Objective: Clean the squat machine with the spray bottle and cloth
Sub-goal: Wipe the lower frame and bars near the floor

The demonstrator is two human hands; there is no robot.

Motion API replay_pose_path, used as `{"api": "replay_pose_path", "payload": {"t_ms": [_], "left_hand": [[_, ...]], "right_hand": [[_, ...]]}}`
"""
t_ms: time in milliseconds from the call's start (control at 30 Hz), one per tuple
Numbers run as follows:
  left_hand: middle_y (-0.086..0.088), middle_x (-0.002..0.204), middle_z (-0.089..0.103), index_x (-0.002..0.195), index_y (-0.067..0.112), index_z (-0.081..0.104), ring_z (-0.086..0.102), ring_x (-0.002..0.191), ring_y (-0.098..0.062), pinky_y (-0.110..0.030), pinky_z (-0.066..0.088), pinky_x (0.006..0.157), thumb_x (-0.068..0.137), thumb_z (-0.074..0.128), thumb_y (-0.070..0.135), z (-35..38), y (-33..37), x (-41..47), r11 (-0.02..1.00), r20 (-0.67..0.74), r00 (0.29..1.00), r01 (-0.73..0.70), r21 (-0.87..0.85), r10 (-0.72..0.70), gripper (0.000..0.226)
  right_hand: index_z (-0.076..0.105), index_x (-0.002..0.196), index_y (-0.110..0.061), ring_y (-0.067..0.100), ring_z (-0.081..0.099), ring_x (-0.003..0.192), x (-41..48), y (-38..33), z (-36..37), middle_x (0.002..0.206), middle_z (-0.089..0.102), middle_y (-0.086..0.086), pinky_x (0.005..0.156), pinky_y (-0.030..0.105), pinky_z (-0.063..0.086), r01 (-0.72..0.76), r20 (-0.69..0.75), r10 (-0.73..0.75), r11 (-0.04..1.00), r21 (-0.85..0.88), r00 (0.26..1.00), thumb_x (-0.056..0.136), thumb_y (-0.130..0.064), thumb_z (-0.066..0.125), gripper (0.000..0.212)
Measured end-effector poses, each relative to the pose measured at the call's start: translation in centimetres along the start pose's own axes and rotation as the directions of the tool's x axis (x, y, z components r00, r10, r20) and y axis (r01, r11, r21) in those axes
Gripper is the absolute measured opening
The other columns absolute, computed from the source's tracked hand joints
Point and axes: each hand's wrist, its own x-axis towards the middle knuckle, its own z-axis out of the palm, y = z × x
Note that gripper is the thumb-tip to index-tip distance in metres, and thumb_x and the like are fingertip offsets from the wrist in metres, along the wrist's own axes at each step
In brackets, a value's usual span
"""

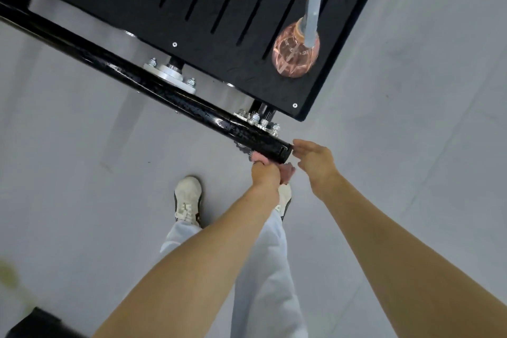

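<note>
Black bar [192, 104] 1 | bottle [296, 53] 1 | left hand [267, 176] grips cloth [257, 157] | right hand [315, 162] spread

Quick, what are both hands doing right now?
Left hand: gripping the cloth under the bar.
Right hand: open, fingertips touching the bar's end.

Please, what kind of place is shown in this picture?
Probably a gym: a black slotted footplate bolted to a heavy steel bar, as on a squat machine, on a smooth grey floor. The left hand holds a cloth at the bar.
</note>
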Motion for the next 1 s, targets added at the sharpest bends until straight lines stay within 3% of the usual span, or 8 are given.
{"api": "replay_pose_path", "payload": {"t_ms": [100, 200, 300, 400, 500, 600, 767, 1000], "left_hand": [[-0.018, 0.068, 0.06, 0.085, -0.001, 0.055, 0.054, 0.041, -0.02, -0.022, 0.048, 0.043, 0.089, 0.023, -0.016, 0.2, 0.3, -0.2, 0.996, 0.072, 0.994, 0.078, 0.039, -0.08, 0.036], [-0.023, 0.11, 0.064, 0.123, -0.005, 0.049, 0.064, 0.054, -0.015, -0.024, 0.056, 0.061, 0.096, 0.032, -0.01, 1.0, 0.3, -0.4, 0.993, 0.115, 0.986, 0.12, -0.015, -0.117, 0.032], [-0.01, 0.053, 0.061, 0.092, 0.003, 0.051, 0.051, 0.029, -0.011, -0.016, 0.043, 0.037, 0.096, 0.038, 0.0, 2.2, -0.8, -0.2, 0.908, 0.176, 0.975, 0.054, 0.416, -0.138, 0.014], [-0.005, 0.053, 0.064, 0.086, 0.007, 0.061, 0.064, 0.045, -0.018, -0.02, 0.049, 0.046, 0.096, 0.032, 0.013, 3.4, -1.2, -0.8, 0.238, 0.405, 0.914, -0.395, 0.887, 0.007, 0.031], [-0.006, 0.109, 0.06, 0.118, 0.018, 0.06, 0.059, 0.102, -0.025, -0.03, 0.045, 0.071, 0.089, 0.046, 0.006, 5.5, 0.2, -1.3, -0.594, 0.786, 0.615, -0.609, 0.526, 0.064, 0.034], [-0.006, 0.123, 0.053, 0.123, 0.014, 0.059, 0.043, 0.117, -0.026, -0.034, 0.044, 0.085, 0.093, 0.045, 0.013, 7.9, 2.1, -0.1, -0.963, 0.816, 0.56, -0.269, 0.018, -0.141, 0.033], [-0.014, 0.135, 0.05, 0.133, 0.009, 0.05, 0.044, 0.124, -0.035, -0.041, 0.037, 0.093, 0.097, 0.037, 0.013, 8.2, 1.9, 2.9, -0.99, 0.441, 0.892, -0.047, -0.134, -0.102, 0.038], [-0.007, 0.143, 0.044, 0.137, 0.013, 0.045, 0.035, 0.132, -0.028, -0.041, 0.028, 0.105, 0.102, 0.032, 0.021, 7.3, 1.2, 1.8, -0.936, 0.419, 0.859, -0.17, -0.308, -0.294, 0.038]], "right_hand": [[0.059, 0.124, -0.008, 0.019, 0.047, 0.126, -0.3, 0.1, -0.5, 0.135, 0.051, 0.011, 0.088, 0.023, 0.038, 0.048, -0.071, -0.051, 0.998, -0.041, 0.996, 0.083, 0.019, 0.024, 0.061], [0.059, 0.125, -0.008, 0.021, 0.047, 0.126, -0.3, 0.6, -1.2, 0.136, 0.05, 0.012, 0.088, 0.023, 0.039, 0.072, -0.159, -0.071, 0.997, 0.001, 0.985, 0.086, 0.015, 0.028, 0.054], [0.058, 0.126, -0.008, 0.019, 0.054, 0.111, -0.2, 2.2, -2.6, 0.129, 0.054, 0.01, 0.084, 0.023, 0.042, 0.048, -0.279, -0.044, 0.999, 0.009, 0.959, 0.087, 0.012, 0.032, 0.051], [0.06, 0.121, -0.006, 0.02, 0.055, 0.089, -0.2, 4.4, -4.0, 0.105, 0.055, 0.004, 0.075, 0.025, 0.041, -0.009, -0.36, 0.013, 1.0, 0.014, 0.933, 0.091, 0.003, 0.041, 0.037], [0.061, 0.117, -0.002, 0.022, 0.051, 0.08, 0.3, 5.7, -5.0, 0.099, 0.061, 0.01, 0.071, 0.026, 0.04, -0.076, -0.362, 0.08, 0.997, 0.025, 0.929, 0.093, -0.003, 0.042, 0.03], [0.055, 0.126, -0.007, 0.023, 0.051, 0.084, 0.9, 5.9, -5.7, 0.112, 0.06, 0.014, 0.071, 0.028, 0.042, -0.148, -0.254, 0.136, 0.989, -0.027, 0.958, 0.088, 0.003, 0.039, 0.042], [0.053, 0.127, -0.009, 0.015, 0.048, 0.066, 2.7, 5.9, -5.3, 0.1, 0.051, 0.007, 0.055, 0.019, 0.036, -0.101, -0.103, 0.087, 0.986, -0.135, 0.991, 0.087, 0.004, 0.035, 0.046], [0.055, 0.124, -0.009, 0.014, 0.049, 0.07, 2.3, 7.0, -4.8, 0.107, 0.052, 0.006, 0.052, 0.016, 0.036, -0.134, -0.056, 0.126, 0.979, -0.157, 0.99, 0.089, 0.004, 0.036, 0.042]]}}
